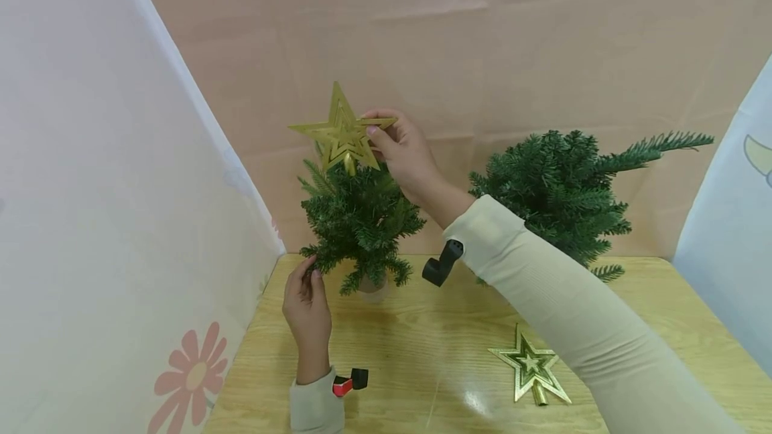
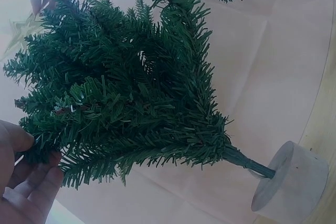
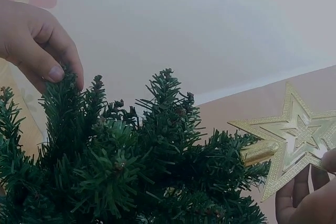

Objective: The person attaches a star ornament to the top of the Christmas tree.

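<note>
A gold star tree topper [image 1: 341, 131] stands upright at the tip of the left small Christmas tree [image 1: 362, 220]. My right hand [image 1: 401, 149] pinches one of its side points between thumb and fingers. In the right wrist view the topper's socket [image 3: 260, 152] lies against the upper needles. My left hand [image 1: 307, 307] pinches the end of a low branch on the tree's left side; the left wrist view shows the thumb and fingers [image 2: 44, 187] around the branch tip. The tree's trunk rises from a round pale base [image 2: 294, 182].
A second green tree [image 1: 549, 193] stands at the right, with one long branch [image 1: 657, 149] sticking out sideways. Another gold star topper [image 1: 531, 364] lies on the wooden table [image 1: 392, 367] near my right forearm. A white wall [image 1: 151, 153] borders the left side, a pinkish backdrop [image 1: 482, 52] the rear.
</note>
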`<state>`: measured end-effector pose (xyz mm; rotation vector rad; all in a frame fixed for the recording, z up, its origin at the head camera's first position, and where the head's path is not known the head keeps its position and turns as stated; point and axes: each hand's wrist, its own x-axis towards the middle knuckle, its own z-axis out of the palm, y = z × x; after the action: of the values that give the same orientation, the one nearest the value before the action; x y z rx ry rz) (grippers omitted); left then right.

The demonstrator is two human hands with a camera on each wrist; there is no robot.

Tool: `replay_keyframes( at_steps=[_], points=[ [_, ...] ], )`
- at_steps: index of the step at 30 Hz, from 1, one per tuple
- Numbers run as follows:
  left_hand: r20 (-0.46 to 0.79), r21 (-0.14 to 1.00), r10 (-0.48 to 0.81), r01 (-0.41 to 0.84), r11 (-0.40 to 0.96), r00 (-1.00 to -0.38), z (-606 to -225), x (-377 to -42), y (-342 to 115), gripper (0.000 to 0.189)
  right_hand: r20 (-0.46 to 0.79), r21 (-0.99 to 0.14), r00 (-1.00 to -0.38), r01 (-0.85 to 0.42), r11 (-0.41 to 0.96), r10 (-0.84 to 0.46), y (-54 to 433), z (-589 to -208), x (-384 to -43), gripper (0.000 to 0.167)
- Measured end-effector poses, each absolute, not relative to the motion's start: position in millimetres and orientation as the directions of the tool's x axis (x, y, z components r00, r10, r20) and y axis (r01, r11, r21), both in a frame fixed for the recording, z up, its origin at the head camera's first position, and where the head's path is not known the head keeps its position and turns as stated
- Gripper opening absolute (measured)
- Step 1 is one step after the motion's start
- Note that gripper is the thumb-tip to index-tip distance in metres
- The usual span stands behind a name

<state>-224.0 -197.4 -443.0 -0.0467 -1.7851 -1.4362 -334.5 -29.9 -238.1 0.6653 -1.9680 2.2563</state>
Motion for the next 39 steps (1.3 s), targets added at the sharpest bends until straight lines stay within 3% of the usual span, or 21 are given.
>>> replay_keyframes(
  at_steps=[14, 25, 39],
  points=[
    [0.594, 0.804, -0.451, 0.494, 0.330, -0.666, -443.9, -221.5, -196.9, 0.025, 0.335, -0.942, -0.909, -0.327, -0.074, -0.248, -30.6, -234.1, -332.5, 0.028],
    [0.612, 0.791, -0.442, 0.497, 0.357, -0.656, -442.6, -223.2, -198.2, 0.025, 0.292, -0.956, -0.927, -0.279, -0.088, -0.234, -28.6, -232.4, -334.3, 0.029],
    [0.573, 0.820, -0.450, 0.468, 0.331, -0.685, -443.3, -222.8, -197.6, 0.026, 0.326, -0.945, -0.922, -0.313, -0.093, -0.209, -25.4, -234.6, -337.2, 0.027]
  ],
)
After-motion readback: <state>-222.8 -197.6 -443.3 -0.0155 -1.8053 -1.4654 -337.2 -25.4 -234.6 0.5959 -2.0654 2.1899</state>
